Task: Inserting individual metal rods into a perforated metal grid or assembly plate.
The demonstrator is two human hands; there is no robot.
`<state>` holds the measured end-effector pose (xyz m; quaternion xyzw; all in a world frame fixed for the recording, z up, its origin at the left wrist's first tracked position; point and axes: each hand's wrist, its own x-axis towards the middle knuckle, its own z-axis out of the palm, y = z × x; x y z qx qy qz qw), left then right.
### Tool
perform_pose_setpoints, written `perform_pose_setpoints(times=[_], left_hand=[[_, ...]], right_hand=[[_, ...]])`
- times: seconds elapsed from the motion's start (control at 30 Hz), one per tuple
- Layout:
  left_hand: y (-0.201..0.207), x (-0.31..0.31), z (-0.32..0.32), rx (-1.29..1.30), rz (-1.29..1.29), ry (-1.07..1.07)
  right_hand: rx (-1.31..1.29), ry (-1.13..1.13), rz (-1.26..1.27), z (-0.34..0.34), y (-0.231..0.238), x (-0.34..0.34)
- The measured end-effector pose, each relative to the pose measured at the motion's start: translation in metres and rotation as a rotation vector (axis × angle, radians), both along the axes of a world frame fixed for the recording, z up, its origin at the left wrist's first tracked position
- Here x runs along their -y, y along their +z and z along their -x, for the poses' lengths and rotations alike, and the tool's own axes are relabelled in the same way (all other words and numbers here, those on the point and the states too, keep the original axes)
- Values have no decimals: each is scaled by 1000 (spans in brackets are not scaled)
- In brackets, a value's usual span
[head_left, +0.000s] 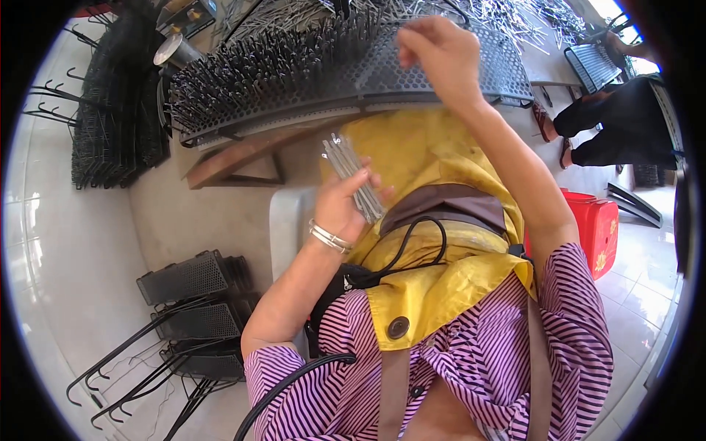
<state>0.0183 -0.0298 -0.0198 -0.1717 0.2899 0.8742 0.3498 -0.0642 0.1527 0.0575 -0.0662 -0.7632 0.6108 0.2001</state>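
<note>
My left hand [340, 200] is closed around a bundle of thin grey metal rods [346, 163], held upright and slightly tilted above my lap. Over the perforated black metal rack [482, 70], my right hand [443, 57] is raised with its fingers curled in toward the thumb; whatever they may pinch is too small or hidden to name. Many dark thin pieces [272, 66] stand packed in the holes across the left and middle of the rack. Bare holes show on its right part, beneath my right hand.
Loose silvery rods [507, 18] lie heaped beyond the rack. A metal can [176, 51] stands at its left end. Stacked black racks with hooks [191, 283] sit at lower left, more [110, 110] along the wall. A red box [592, 231] and another person [618, 121] are at right.
</note>
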Motion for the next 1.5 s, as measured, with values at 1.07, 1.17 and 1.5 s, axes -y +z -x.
perform_pose_setpoints(times=[1.07,1.17,1.5], left_hand=[[6,2,0,-4,27,-4],[-6,6,0,-40,26,25],[-1,-1,-5,-22,52,-47]], right_hand=[[530,512,129,-55,-26,27],[377,323,101,-45,-19,13],[-278,-52,-193,18,-12,4]])
